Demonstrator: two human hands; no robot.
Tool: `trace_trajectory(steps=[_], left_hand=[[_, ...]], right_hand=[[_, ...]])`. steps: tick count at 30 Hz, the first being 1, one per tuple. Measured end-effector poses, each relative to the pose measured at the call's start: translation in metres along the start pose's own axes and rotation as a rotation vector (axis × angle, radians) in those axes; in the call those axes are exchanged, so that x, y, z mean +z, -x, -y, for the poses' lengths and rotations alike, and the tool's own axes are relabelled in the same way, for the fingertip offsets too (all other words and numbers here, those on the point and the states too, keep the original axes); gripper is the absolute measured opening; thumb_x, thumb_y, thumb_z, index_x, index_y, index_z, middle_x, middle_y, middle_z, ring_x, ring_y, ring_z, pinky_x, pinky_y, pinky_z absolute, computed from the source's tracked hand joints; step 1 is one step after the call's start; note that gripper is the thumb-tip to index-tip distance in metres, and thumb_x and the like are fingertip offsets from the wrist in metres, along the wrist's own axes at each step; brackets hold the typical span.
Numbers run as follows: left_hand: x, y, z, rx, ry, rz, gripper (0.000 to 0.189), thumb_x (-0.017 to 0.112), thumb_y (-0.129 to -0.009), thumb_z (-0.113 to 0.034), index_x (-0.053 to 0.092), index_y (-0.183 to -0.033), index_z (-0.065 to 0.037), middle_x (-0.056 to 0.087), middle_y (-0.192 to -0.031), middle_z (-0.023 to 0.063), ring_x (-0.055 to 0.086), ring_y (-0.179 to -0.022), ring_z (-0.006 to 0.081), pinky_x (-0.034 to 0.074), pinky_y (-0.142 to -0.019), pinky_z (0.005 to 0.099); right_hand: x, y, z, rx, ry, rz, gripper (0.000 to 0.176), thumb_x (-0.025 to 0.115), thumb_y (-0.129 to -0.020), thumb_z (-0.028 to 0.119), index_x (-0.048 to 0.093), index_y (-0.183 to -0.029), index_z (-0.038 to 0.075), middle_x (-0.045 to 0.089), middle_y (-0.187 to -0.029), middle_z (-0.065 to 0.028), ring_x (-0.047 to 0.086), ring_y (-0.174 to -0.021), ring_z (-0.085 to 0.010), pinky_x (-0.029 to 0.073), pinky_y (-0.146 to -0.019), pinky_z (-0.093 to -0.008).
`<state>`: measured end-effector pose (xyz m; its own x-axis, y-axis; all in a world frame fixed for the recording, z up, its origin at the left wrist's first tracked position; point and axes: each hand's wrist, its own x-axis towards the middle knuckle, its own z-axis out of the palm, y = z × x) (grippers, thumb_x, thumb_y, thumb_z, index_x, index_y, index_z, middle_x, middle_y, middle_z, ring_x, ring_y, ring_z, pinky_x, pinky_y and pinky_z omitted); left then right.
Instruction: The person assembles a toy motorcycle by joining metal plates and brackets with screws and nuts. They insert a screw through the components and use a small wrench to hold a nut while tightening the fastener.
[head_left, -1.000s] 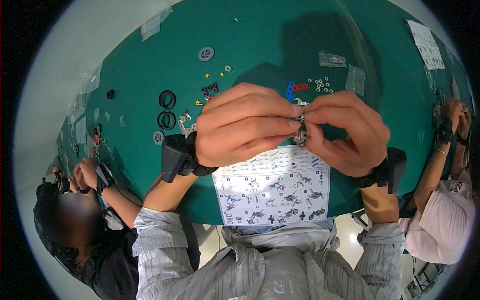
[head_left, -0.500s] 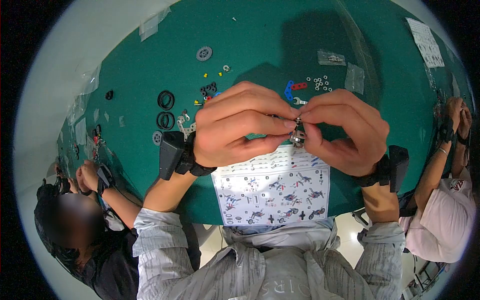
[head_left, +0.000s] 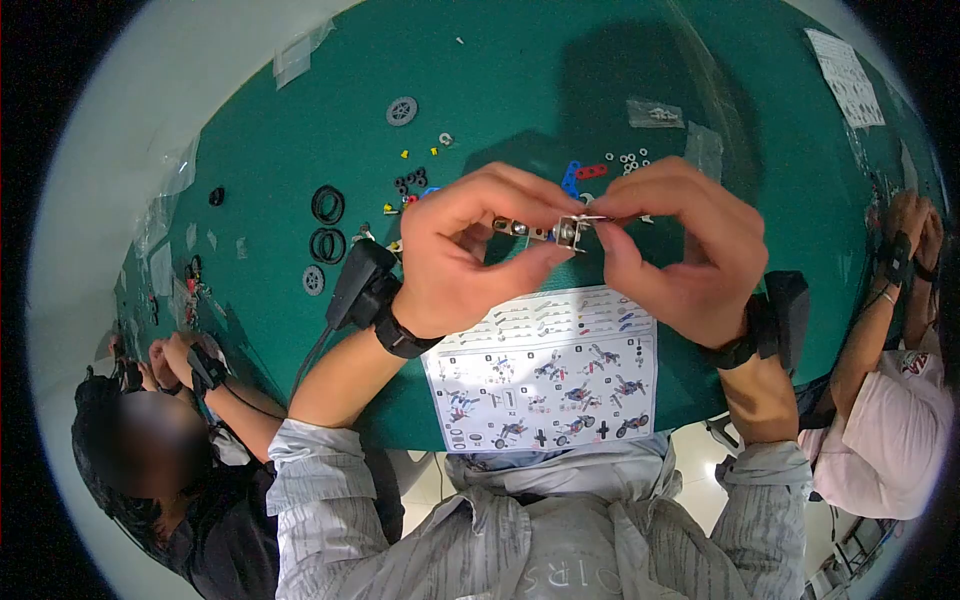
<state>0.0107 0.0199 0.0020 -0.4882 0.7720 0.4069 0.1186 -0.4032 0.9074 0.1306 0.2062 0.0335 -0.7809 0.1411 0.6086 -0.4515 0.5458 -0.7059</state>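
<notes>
My left hand (head_left: 470, 250) pinches a small metal assembly (head_left: 567, 233) between thumb and fingers. The assembly has a perforated metal strip reaching back toward the palm and a bracket at its right end. My right hand (head_left: 685, 240) is closed at the right side of that bracket, with thumb and index finger on its edge. Below both hands lies a printed instruction sheet (head_left: 545, 375). Just beyond the fingertips are a blue perforated piece (head_left: 570, 180) and a red strip (head_left: 592, 171).
Black rings (head_left: 327, 204), a grey wheel (head_left: 401, 111), small black parts (head_left: 410, 181) and white nuts (head_left: 628, 160) lie on the green table (head_left: 500, 80). A plastic bag (head_left: 655, 114) lies at the back right. One person sits at each side.
The metal assembly has been turned, so its strip now shows lying sideways inside my left hand. My left hand has opened up around it, and the fingers of both hands have shifted grip.
</notes>
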Motion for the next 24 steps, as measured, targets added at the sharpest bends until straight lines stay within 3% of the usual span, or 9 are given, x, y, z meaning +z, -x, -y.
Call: trace_trajectory(steps=[15,24], left_hand=[[0.0017,0.0038,0.0067,-0.108,0.115,-0.018,0.022,0.073,-0.085,0.011,0.066,-0.105,0.004,0.068,-0.117,0.0206,0.069,-0.107,0.0234,0.057,-0.093,0.0343],[0.0021,0.0054,0.0058,-0.178,0.158,-0.035,0.023,0.073,-0.086,0.011,0.069,-0.108,0.007,0.069,-0.117,0.0212,0.069,-0.108,0.0239,0.058,-0.094,0.0339]], right_hand=[[0.0030,0.0010,-0.0011,0.026,0.001,-0.055,0.020,0.077,-0.075,-0.009,0.071,-0.092,-0.001,0.070,-0.085,-0.0107,0.072,-0.073,-0.0165,0.059,-0.066,-0.0261],[0.0030,0.0050,-0.0008,0.141,-0.080,-0.052,0.019,0.077,-0.074,-0.009,0.072,-0.090,-0.001,0.071,-0.084,-0.0099,0.072,-0.073,-0.0152,0.057,-0.066,-0.0245]])
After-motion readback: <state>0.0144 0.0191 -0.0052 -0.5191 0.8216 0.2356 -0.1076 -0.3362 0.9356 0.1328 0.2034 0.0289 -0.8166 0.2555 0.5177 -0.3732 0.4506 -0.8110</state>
